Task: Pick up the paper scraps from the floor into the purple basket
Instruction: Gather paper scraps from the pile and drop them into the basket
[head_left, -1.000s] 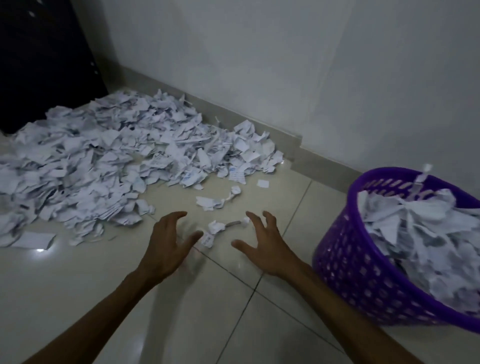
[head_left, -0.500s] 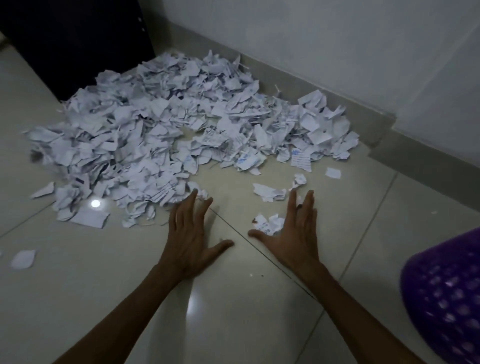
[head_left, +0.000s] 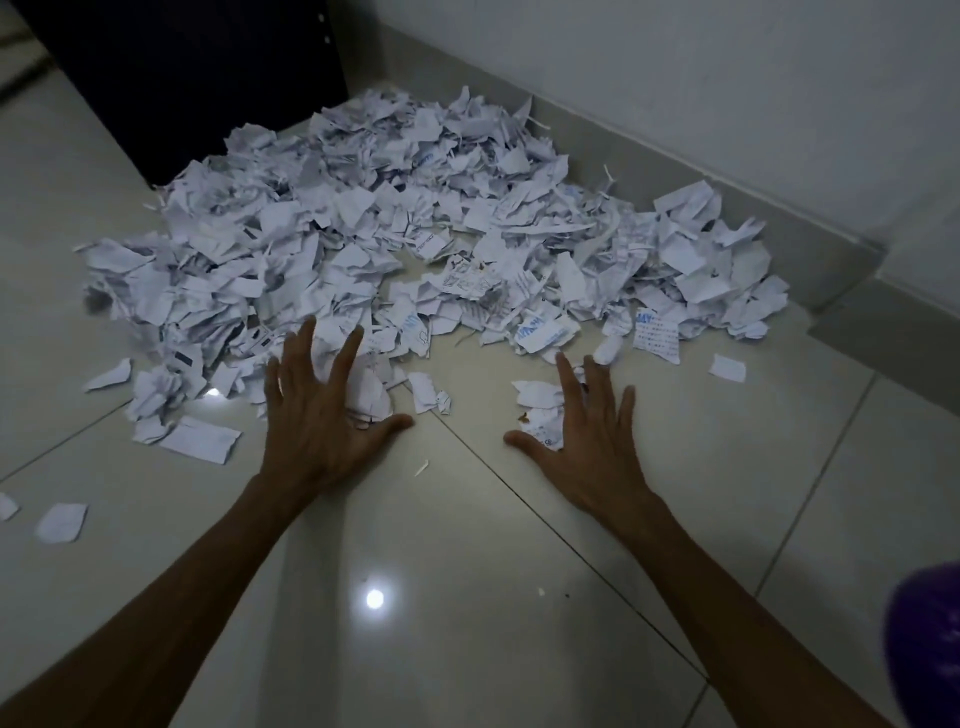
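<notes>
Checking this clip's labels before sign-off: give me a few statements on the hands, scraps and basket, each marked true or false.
1. Both hands are spread open, palms down. True: left hand, right hand.
2. The purple basket stands between the hands. False: only its edge shows at the lower right.
3. The main pile of paper scraps lies against the wall. True.
4. The right hand holds a fistful of scraps. False: its fingers are straight over a few loose scraps.

We view from one head-worn camera, angled forward and down, close behind both hands (head_left: 332, 415), facing the scraps (head_left: 415, 249) beyond them.
</notes>
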